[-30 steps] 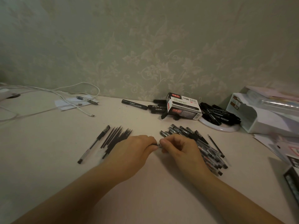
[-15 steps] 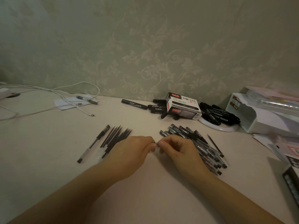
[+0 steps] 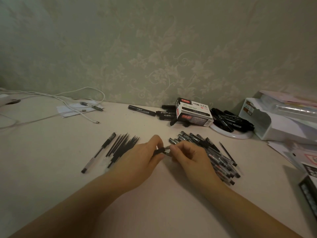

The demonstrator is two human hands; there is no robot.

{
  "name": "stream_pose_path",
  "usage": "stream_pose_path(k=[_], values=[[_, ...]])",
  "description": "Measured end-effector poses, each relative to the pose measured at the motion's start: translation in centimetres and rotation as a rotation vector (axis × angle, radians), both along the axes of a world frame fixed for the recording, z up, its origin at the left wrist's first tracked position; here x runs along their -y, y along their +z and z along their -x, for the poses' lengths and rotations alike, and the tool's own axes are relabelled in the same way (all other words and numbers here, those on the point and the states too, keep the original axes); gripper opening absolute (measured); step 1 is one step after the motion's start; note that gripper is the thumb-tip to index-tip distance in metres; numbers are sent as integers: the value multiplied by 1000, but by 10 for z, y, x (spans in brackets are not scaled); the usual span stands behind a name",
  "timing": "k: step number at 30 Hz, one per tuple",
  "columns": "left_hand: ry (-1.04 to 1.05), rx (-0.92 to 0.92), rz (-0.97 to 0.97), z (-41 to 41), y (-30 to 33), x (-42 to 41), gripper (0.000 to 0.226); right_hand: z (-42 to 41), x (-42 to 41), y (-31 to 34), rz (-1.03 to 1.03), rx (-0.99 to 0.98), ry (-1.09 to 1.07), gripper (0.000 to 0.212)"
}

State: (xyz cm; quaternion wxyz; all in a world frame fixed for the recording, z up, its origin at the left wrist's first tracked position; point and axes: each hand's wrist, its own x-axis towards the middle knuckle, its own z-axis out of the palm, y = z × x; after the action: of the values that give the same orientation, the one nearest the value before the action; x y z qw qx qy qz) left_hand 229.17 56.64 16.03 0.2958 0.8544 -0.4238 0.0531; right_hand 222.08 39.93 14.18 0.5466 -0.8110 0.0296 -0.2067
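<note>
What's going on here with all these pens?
A person is working on one pen, pinching it between both hands: the left hand holds its dark end, the right hand the other end. A fan of thin refills lies to the left, a heap of pens to the right. Whether the pen is being opened or closed cannot be told.

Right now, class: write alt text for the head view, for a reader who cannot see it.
A person's left hand and right hand pinch one dark pen between them above a pale table. Black refills lie to its left, a heap of pens to its right; black markers and a marker box sit behind.
</note>
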Motion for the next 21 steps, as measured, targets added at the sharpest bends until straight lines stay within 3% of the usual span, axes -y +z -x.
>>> stream_pose_path(k=[8,16,21], values=[[-55,38,20,1,-2,0,7,-1,1,0,-64,17,20,5],[-60,42,64,0,-2,0,15,0,-1,0,-59,9,18,19],[-55,37,59,0,-3,1,15,-1,1,-1,-50,-2,55,5]])
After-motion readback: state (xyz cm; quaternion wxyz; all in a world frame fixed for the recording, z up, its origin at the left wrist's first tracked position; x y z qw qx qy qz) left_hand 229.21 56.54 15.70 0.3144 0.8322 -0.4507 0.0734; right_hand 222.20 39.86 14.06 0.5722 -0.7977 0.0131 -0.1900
